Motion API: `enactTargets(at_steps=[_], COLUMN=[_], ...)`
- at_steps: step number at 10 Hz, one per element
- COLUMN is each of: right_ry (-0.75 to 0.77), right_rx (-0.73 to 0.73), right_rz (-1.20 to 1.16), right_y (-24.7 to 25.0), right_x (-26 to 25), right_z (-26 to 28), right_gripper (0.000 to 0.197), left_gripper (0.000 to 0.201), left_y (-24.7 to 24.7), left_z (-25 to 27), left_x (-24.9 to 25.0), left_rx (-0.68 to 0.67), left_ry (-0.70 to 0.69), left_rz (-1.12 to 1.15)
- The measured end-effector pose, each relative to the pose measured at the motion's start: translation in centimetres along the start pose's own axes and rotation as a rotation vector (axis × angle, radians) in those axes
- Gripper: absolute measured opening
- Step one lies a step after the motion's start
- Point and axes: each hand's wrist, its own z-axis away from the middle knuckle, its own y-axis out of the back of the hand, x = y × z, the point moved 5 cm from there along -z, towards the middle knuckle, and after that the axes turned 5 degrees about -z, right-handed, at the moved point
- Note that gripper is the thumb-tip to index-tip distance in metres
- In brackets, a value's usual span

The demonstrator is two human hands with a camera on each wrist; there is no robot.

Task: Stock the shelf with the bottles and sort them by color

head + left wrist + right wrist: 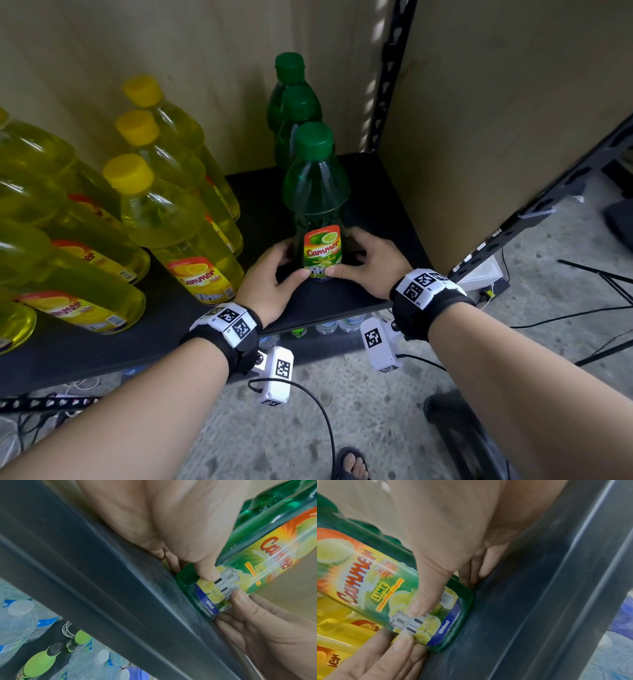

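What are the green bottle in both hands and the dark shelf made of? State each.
Green bottle: seemingly clear, glossy plastic, with highlights and liquid showing through; its cap looks opaque. Dark shelf: probably painted metal, with a matte, scuffed, folded front edge.

front bottle [317, 205] on shelf [370, 212], two bottles [294, 102] behind, bottle rows [161, 205] left

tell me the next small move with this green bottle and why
Probably let go. The front green bottle stands upright on the black shelf, in line with the two green bottles behind it and apart from the yellow bottles. The left hand and right hand hold its base in a two-sided grip, thumbs on the label, so it looks placed.
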Motion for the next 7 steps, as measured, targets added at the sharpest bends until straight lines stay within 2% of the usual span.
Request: enactTargets(at_steps=[5,7], right_ry=[-0.028,-0.121], right_rx=[-0.028,0.023], right_rz=[0.045,0.128], right_y=[-0.1,0.5], right_x=[-0.4,-2.3], right_z=[0.4,1.7], right_gripper=[0.074,0.077], left_gripper=[0.065,0.071], left_y=[0.2,1.4], left_z=[0.3,1.9], left_x=[0.8,3.0], left_rx=[-0.006,-0.054], left_ry=[0.02,0.099], left_rz=[-0.035,-0.056])
